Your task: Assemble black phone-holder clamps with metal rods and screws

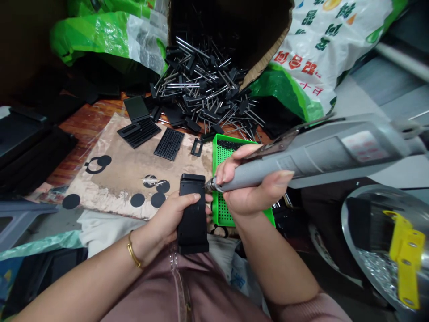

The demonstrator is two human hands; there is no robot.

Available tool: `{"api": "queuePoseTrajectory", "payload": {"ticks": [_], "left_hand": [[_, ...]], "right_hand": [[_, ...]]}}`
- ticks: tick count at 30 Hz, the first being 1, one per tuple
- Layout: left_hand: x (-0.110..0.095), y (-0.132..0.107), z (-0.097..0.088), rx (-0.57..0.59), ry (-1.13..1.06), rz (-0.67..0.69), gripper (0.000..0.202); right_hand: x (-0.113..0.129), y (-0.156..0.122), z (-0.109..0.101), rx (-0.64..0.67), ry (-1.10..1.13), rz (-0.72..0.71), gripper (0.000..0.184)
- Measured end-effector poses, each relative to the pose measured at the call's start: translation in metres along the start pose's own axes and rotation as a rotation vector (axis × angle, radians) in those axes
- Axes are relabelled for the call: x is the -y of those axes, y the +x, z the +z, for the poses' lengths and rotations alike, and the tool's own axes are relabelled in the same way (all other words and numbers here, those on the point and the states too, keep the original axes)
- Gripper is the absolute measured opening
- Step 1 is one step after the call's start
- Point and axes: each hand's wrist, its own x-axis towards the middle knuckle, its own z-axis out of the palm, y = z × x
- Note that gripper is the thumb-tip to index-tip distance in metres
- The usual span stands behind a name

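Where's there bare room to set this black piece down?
The tan sheet has bare room between the black grid plates and the black discs, left of the green tray. It is crowded at the heap of pinned black parts behind.

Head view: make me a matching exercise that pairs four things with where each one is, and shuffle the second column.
Things:
1. grey rotary tool
2. black plastic block
3. gold bangle
4. green plastic tray

Places:
A. around the left wrist
B. in the right hand
C. partly hidden behind the right hand
D. in the left hand

Pairs: 1-B, 2-D, 3-A, 4-C
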Motion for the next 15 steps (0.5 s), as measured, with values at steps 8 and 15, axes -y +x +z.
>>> {"api": "queuePoseTrajectory", "payload": {"ticks": [8,15], "left_hand": [[0.002,0.000,-0.002,0.029,0.068,0.024,0.018],[-0.003,0.004,-0.005,-0.005,0.073,0.029,0.022]], "right_hand": [[-0.004,-0.005,-0.003,0.036,-0.079,-0.005,0.056],[0.016,0.015,-0.037,-0.076,0.087,-0.119,0.045]]}}
